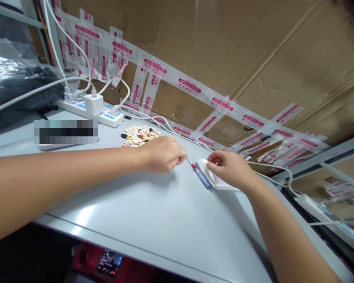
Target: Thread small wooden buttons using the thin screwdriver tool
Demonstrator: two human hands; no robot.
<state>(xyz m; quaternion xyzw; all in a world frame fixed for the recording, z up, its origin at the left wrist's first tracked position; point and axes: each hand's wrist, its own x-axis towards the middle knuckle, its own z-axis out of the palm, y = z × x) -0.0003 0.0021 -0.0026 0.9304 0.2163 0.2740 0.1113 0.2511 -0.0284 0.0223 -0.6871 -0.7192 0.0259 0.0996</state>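
Observation:
My left hand (pixel 166 154) is closed, its thumb and fingertips pressed together; whatever they pinch is too small or hidden to name. Just beyond those fingertips lies a screwdriver (pixel 203 177) with a clear blue handle, a red collar and a thin metal shaft; I cannot tell whether the hand touches it. My right hand (pixel 231 167) hovers over or rests on a flat white tray-like packet (pixel 224 184), with thumb and fingers curled together around something I cannot make out. Behind my left hand lies a pile of small button-like pieces (pixel 138 134), cream, brown, pink and black.
A white power strip (pixel 110 118) with plugs and a cube charger (pixel 93 104) stands at the back left. White cables (pixel 165 120) run along the taped cardboard (pixel 224 51). A blurred-out device (pixel 69 147) lies left. Below the table edge, a lit phone (pixel 109 262) rests on something red.

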